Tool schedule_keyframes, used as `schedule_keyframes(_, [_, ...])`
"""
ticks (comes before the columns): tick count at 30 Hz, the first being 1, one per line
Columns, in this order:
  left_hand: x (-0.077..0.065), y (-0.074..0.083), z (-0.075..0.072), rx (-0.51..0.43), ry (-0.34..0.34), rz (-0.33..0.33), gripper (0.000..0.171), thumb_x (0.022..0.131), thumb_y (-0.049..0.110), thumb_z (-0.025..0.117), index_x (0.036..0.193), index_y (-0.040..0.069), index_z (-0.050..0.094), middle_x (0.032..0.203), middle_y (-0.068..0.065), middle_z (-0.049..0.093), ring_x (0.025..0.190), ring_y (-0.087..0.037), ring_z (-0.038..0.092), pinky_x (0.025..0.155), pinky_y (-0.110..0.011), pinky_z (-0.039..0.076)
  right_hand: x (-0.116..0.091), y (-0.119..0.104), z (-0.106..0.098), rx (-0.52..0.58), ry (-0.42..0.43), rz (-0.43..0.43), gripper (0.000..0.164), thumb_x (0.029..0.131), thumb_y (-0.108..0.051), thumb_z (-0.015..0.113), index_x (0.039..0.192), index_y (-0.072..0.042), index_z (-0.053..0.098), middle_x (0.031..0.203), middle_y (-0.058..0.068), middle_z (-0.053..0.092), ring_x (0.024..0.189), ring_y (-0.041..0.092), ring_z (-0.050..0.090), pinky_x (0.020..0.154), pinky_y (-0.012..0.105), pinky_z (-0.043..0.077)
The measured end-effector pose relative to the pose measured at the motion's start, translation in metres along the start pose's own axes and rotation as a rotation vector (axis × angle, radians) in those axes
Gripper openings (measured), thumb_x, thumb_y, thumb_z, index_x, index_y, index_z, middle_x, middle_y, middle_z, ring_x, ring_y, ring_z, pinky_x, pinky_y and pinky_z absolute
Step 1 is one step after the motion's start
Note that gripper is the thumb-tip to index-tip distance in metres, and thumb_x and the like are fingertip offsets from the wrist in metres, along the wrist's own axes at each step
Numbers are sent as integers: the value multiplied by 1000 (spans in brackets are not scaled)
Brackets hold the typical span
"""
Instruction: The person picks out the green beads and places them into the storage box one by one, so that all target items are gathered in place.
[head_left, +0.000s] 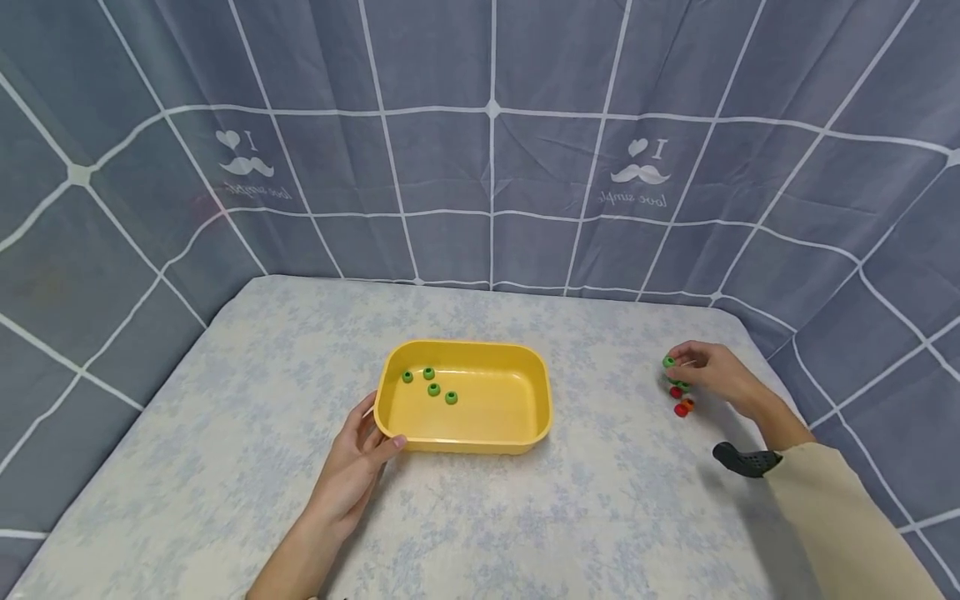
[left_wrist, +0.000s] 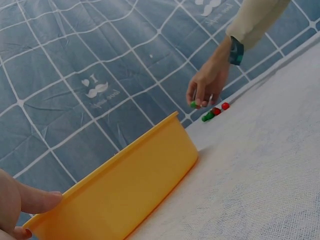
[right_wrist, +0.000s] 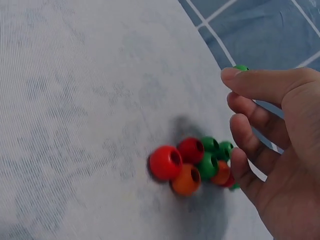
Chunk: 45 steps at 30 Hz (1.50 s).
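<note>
Green bead (head_left: 669, 362): raised just off the counter, near its far right corner, pinched between thumb and fingertip of the right hand (head_left: 716, 372). The other fingers of that hand are spread apart, loosely bent, with nothing in them.

Handling, by judgement: light, hard, rounded, probably smooth enough to roll or skid if squeezed off-centre. Not likely fragile. Best hold: thumb and forefinger on opposite sides at the widest part, holed ends left clear.

Beneath and beside the right hand, a pile of beads (right_wrist: 186, 150) in red, orange and green, close together, several touching; dark holes show in some. Exact count uncertain, the hand covers part.

Well apart, to the left: yellow tray (head_left: 498, 410), upright on the counter (head_left: 585, 517). Four green beads (head_left: 433, 389) lie loose inside, mostly toward its left half. Left hand (head_left: 352, 475) clamped on the tray's near left corner, thumb at the rim, fingers outside the wall.

Beyond: blue-grey curtain (head_left: 442, 158) with white grid lines.
</note>
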<state>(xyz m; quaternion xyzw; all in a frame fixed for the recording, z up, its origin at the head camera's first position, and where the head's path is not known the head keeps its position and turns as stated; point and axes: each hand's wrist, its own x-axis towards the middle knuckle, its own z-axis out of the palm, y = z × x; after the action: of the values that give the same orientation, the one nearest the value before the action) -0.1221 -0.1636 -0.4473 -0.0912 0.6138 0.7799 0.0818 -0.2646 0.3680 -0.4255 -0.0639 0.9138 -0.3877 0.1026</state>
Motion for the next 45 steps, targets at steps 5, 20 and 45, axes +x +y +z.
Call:
schedule_keyframes(5, [0, 1, -1, 3, -1, 15, 91, 97, -7, 67, 167, 15, 13, 168, -8, 18, 153, -24, 25, 108, -25, 45, 7, -16, 7, 18, -31, -41, 38, 101, -21, 71, 129, 2, 62, 117, 16, 64, 100, 29, 61, 79, 42, 57])
schedule_keyframes(20, [0, 1, 0, 4, -15, 28, 91, 97, -7, 66, 167, 14, 11, 168, -10, 16, 153, -26, 24, 109, -25, 44, 36, -58, 40, 19, -69, -149, 26, 98, -16, 74, 119, -2, 69, 111, 11, 67, 97, 28, 63, 83, 44, 54])
schedule_keyframes(45, [-1, 2, -1, 0, -26, 28, 90, 98, -7, 65, 167, 14, 11, 168, -9, 16, 153, -25, 24, 109, -25, 44, 60, -129, 80, 52, -225, -279, 23, 94, -12, 78, 115, -5, 71, 107, 8, 67, 91, 28, 61, 81, 46, 57])
